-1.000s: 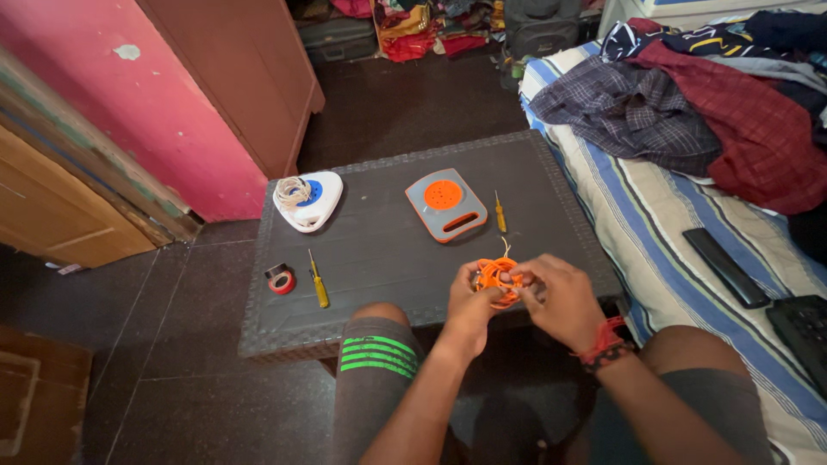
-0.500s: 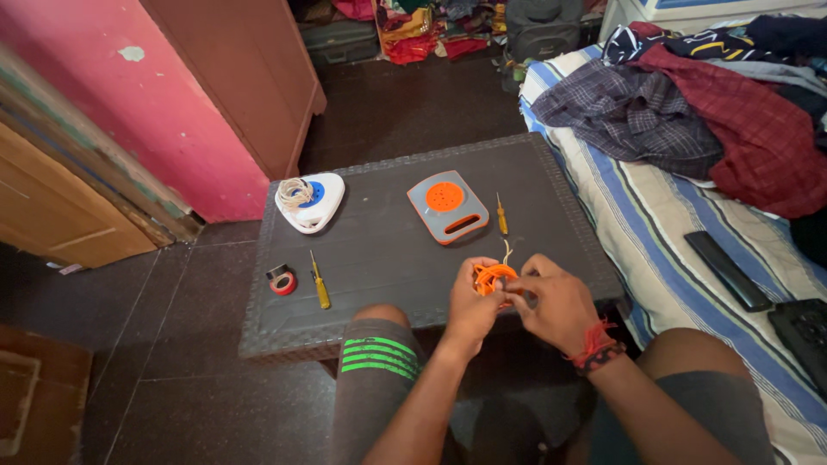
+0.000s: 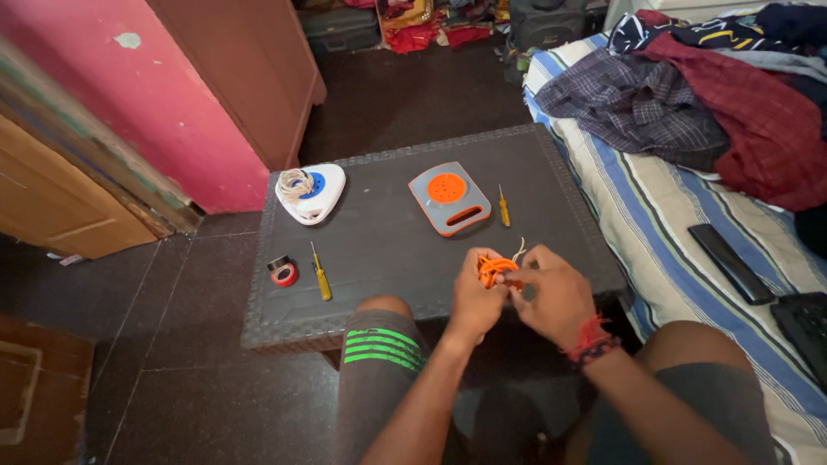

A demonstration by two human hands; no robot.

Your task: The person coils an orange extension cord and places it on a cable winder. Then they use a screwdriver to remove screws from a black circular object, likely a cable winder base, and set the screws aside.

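At the lower right edge of the dark woven-pattern bench [image 3: 388,250], the left hand [image 3: 476,300] and right hand [image 3: 551,294] both grip a tangled orange wire coil [image 3: 494,267], fingers closed.

Head view, steeply downward, close

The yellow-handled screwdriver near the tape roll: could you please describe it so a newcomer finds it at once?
On the dark table, look at the near left corner. Beside the red tape roll lies the longer yellow-handled screwdriver; the smaller screwdriver lies beside the grey and orange case.
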